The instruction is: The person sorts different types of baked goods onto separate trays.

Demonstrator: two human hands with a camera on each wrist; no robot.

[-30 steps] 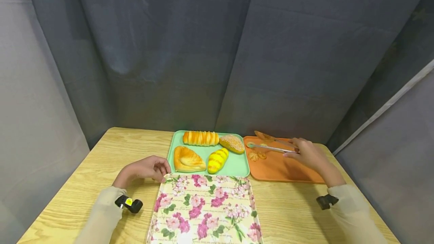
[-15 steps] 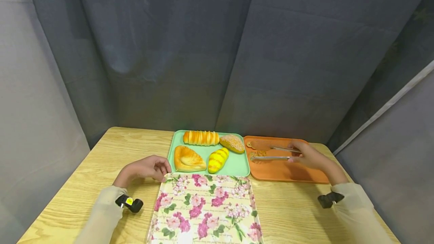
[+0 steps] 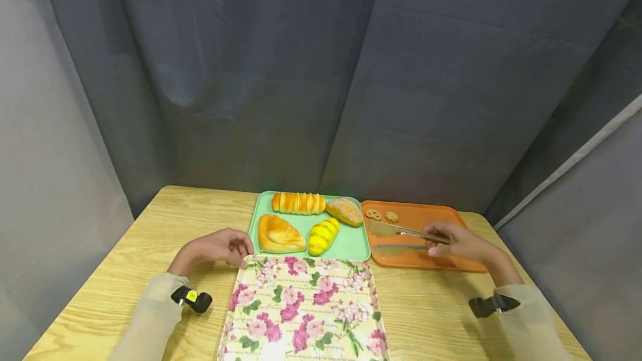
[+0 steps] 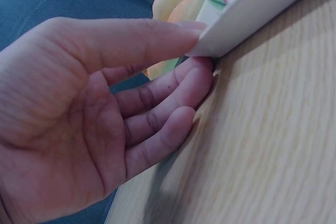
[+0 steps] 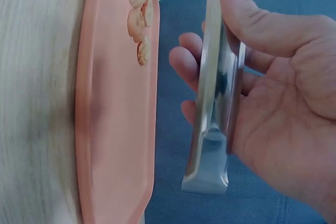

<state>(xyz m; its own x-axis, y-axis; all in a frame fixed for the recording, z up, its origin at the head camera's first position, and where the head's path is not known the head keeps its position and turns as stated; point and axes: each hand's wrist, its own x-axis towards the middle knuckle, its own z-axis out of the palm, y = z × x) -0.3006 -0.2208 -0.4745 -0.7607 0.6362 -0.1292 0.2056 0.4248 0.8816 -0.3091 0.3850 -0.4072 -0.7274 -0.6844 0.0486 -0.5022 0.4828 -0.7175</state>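
Observation:
At the near-left corner of the green tray, my left hand (image 3: 220,245) pinches the upper-left corner of a floral tray (image 3: 306,305); the left wrist view has the thumb on the rim and fingers curled beside it, near the tabletop. My right hand (image 3: 456,241) holds metal tongs (image 3: 420,233) above an orange tray (image 3: 433,215), their two arms spread apart. Thumb and fingers wrap the tongs' handle in the right wrist view. Pretzel-shaped (image 3: 373,214) and flower-shaped (image 3: 392,216) cookies lie at that tray's left end. The tongs' near ends partly cover other cookies there.
Behind the floral tray, a green tray (image 3: 351,249) bears a ridged roll (image 3: 298,203), a crumb-topped bun (image 3: 345,211), a folded pastry (image 3: 280,234) and a yellow striped bun (image 3: 323,236). A grey curtain (image 3: 251,99) hangs behind the wooden table (image 3: 135,255).
My right hand has shifted slightly toward me with the tongs, whose ends swung from the orange tray's back toward its front. The left hand and floral tray stay put.

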